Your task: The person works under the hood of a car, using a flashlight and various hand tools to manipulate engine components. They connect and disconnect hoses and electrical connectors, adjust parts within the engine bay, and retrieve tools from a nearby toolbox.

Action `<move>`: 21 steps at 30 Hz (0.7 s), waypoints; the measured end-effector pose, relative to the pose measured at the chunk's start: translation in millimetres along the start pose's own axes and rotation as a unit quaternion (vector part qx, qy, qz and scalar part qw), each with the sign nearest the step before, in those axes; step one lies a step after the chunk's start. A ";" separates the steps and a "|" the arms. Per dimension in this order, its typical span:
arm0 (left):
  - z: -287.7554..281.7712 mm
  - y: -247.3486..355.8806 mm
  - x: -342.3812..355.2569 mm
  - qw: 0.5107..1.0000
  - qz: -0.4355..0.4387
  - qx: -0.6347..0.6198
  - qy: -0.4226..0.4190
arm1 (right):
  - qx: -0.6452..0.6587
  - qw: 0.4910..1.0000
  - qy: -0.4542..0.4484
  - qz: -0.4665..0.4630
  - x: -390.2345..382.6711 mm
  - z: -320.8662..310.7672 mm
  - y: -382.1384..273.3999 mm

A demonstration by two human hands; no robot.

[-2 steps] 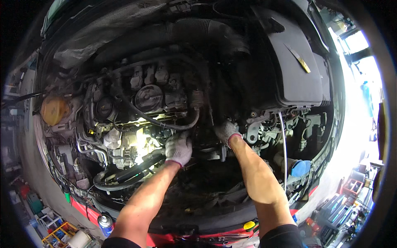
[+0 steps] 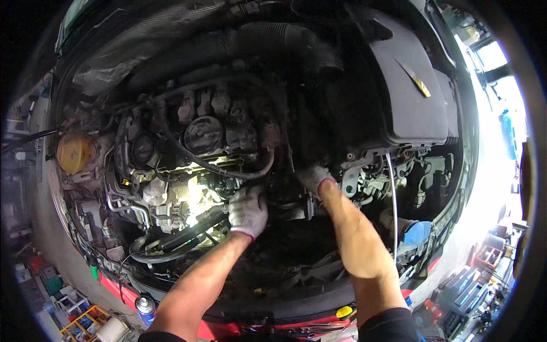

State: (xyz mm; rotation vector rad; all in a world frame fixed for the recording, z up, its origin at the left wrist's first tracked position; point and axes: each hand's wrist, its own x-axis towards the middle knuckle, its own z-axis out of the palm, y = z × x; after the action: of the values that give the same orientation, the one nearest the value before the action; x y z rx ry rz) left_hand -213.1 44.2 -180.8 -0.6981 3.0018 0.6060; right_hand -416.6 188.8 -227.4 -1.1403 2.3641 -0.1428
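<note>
My left hand (image 2: 248, 213), in a pale work glove with a dark pink cuff, reaches into the engine bay beside the lit front of the engine (image 2: 196, 196). Its back shows, while the fingertips sink into shadow below a curved black hose (image 2: 242, 174). To its right, my right hand (image 2: 317, 179), in a matching glove, reaches deeper, next to a metal bracket (image 2: 352, 181). Darkness hides its fingers, and whatever either hand touches in there cannot be made out. Between the hands lies a dark gap with pipework at its lower side.
A black air box (image 2: 407, 97) with a yellow-tipped strip (image 2: 419, 82) on it fills the upper right. A pale rod (image 2: 392, 205) stands beside my right forearm, near a blue cap (image 2: 416, 232). An orange-yellow reservoir (image 2: 76, 153) sits far left; a spray can (image 2: 145, 308) stands lower left.
The view has shifted slightly. My right hand sits a little further right and is more in shadow; my left hand has turned slightly, with its wrist a touch to the right.
</note>
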 end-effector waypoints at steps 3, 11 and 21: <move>-11.7 32.5 -11.0 0.950 -0.121 -0.034 -0.285 | 0.062 0.998 0.011 -0.019 6.7 4.3 27.1; 158.6 -28.9 -10.5 0.897 -0.363 -0.253 -0.031 | 0.080 0.992 0.029 -0.093 26.0 26.9 18.8; 162.3 -28.4 22.3 0.994 0.037 0.036 -0.091 | 0.115 0.992 0.025 -0.037 -31.0 21.0 -13.6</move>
State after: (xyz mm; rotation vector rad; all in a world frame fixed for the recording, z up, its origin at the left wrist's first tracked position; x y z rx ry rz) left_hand -234.9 71.2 -343.4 -0.4990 2.8741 0.5291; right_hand -380.8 206.0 -229.1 -1.1226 2.2786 -0.4634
